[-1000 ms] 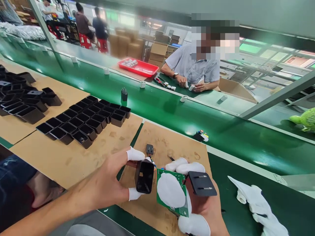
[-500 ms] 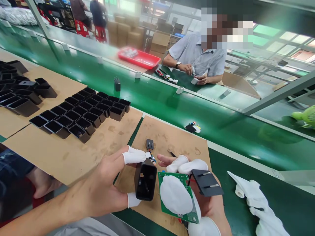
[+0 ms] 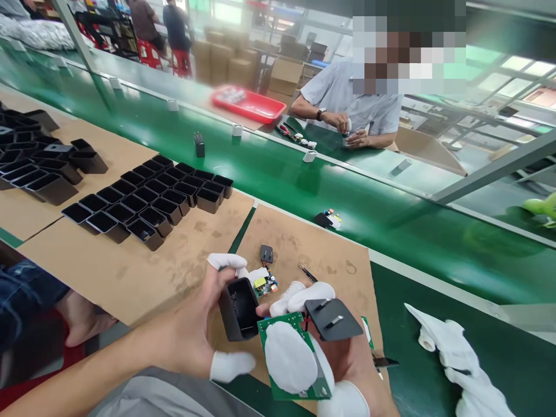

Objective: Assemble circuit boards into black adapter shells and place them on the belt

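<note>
My left hand [image 3: 195,324], white finger cots on its tips, has its fingers around a black charger housing [image 3: 241,310]. The housing's open mouth faces me, and the thumb stands a little off its lower edge. Close by on the right, my right hand [image 3: 343,370], also in finger cots, grips a green circuit board [image 3: 292,359] with a white pad on it. Red wire joins that board to a black plug cover [image 3: 333,319] with two metal prongs, which rests over the same hand. Board and housing are apart, the board outside the mouth.
Behind my hands, another charger board [image 3: 264,285] with its plug cover lies on cardboard near tweezers [image 3: 307,272]. Rows of black housings [image 3: 143,197] stand left. A green conveyor [image 3: 269,174] carries chargers; a co-worker [image 3: 347,104] sits beyond. White cloth [image 3: 460,359] lies right.
The housing has turned and tilted in my left hand, and the thumb has come away from its edge. My right hand has shifted left with the board and plug cover.
</note>
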`<move>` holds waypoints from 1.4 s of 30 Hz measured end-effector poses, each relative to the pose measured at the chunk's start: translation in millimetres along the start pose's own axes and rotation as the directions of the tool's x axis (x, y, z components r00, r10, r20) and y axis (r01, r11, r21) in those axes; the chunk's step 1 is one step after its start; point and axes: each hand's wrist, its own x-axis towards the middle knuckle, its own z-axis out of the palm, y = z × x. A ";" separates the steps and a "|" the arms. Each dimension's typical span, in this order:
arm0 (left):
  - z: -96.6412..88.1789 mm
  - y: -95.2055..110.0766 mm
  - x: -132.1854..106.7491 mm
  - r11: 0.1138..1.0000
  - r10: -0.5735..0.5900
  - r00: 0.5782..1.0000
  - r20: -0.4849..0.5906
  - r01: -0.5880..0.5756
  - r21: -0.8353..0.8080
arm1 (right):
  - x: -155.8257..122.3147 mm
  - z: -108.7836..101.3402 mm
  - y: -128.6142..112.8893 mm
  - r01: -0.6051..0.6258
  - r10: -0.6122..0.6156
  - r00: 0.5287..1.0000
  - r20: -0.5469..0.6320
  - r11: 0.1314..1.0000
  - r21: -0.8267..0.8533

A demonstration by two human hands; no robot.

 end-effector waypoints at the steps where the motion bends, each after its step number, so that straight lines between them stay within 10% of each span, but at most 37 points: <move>1: 1.9 0.7 0.6 1.000 0.012 1.000 -0.014 -0.012 0.029 | 6.1 -0.2 -2.5 0.012 -0.012 1.000 -0.024 1.000 -0.001; 11: 2.3 5.0 13.9 0.968 0.225 0.973 0.055 -0.230 0.103 | 6.4 1.1 -18.9 0.034 -0.059 0.986 0.158 0.987 0.157; 42: 2.3 2.7 14.9 0.955 0.229 0.973 0.005 -0.225 0.193 | 0.3 8.5 -30.6 0.102 -0.090 0.986 0.137 0.992 -0.078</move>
